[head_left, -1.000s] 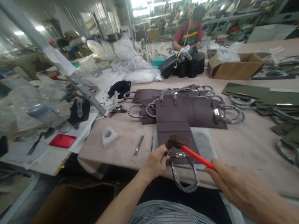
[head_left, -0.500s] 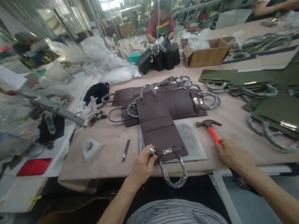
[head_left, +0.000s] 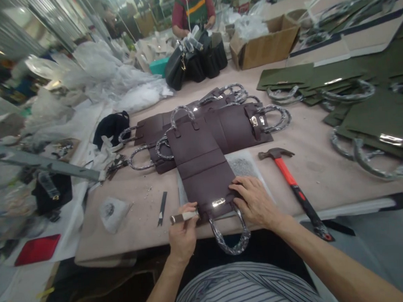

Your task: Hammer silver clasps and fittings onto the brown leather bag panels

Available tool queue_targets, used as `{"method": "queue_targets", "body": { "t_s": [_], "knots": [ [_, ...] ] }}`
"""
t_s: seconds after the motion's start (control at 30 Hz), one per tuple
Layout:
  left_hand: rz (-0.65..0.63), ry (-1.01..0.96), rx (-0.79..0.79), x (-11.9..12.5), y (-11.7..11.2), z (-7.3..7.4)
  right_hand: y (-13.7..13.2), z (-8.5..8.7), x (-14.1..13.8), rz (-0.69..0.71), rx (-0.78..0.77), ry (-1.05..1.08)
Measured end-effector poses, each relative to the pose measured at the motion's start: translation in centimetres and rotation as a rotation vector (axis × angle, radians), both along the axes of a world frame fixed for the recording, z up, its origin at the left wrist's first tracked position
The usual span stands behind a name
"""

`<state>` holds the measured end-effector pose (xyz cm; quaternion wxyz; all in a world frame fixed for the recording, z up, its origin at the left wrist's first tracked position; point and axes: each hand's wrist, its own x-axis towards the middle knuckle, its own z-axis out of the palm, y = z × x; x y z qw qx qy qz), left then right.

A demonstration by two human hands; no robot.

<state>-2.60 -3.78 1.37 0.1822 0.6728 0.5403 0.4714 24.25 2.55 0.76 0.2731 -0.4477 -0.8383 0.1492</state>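
At the lower centre of the frame, a dark brown bag panel (head_left: pixel 204 169) lies on the bench (head_left: pixel 318 162), partly over a speckled slab (head_left: pixel 243 163) that probably gives firm backing. The left hand (head_left: pixel 183 237) closes its fingers around a short rod-like tool (head_left: pixel 177 218), tilted beside the panel. The right hand (head_left: pixel 257 204) rests half curled on the panel's lower right corner, seemingly steadying it; whether it pinches the edge, I cannot tell. The hammer (head_left: pixel 292 182) lies further right, handle towards the person, presumably for easy reach.

Left hand (head_left: pixel 183 235) gripping tool (head_left: pixel 177 218); right hand (head_left: pixel 256 203) touching brown panel (head_left: pixel 205 166).
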Motion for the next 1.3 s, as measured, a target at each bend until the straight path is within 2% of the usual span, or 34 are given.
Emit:
{"method": "queue_targets", "body": {
  "t_s": [0.1, 0.13, 0.17, 0.3, 0.37, 0.47, 0.63, 0.73, 0.8, 0.93, 1.1, 1.3],
  "knots": [
    [-0.187, 0.086, 0.025, 0.0, 0.0, 0.7, 0.1, 0.1, 0.2, -0.008, -0.021, 0.021],
    [-0.196, 0.066, 0.001, 0.1, 0.2, 0.7, 0.2, 0.2, 0.1, -0.019, -0.021, 0.021],
    [-0.159, -0.003, -0.043, 0.1, 0.5, 0.7, 0.1, 0.2, -0.1, -0.033, -0.018, 0.019],
    [0.204, -0.561, -0.256, -0.6, 1.5, -0.8, -0.1, 0.4, -0.9, -0.077, -0.021, 0.008],
    [0.242, -0.672, -0.31, -1.0, 1.8, -1.3, -0.1, 0.6, -1.1, -0.085, -0.025, 0.013],
    [0.133, -0.576, -0.287, -0.3, 2.0, -0.8, 0.0, 0.7, -0.4, -0.08, -0.033, 0.052],
    [-0.008, -0.541, -0.213, 4.3, 2.7, 0.8, 0.6, 0.7, 2.3, 0.178, -0.135, 0.162],
    [-0.015, -0.509, -0.223, 6.4, 2.8, 0.5, 0.5, 0.5, 2.5, 0.123, -0.127, 0.168],
    [0.011, -0.463, -0.193, 6.7, 2.7, -0.1, 0.2, 0.3, 1.9, 0.058, -0.084, 0.151],
    [0.04, -0.392, -0.112, 5.7, 3.4, -0.9, -0.2, -0.1, 0.5, -0.012, -0.025, 0.11],
    [0.04, -0.469, -0.212, 5.2, 3.9, 0.1, -0.4, -0.2, 0.5, -0.011, -0.013, 0.104],
    [-0.013, -0.45, -0.214, 7.1, 3.8, 1.2, -0.7, -0.1, 0.9, 0.036, -0.036, 0.119]
  ]
}}
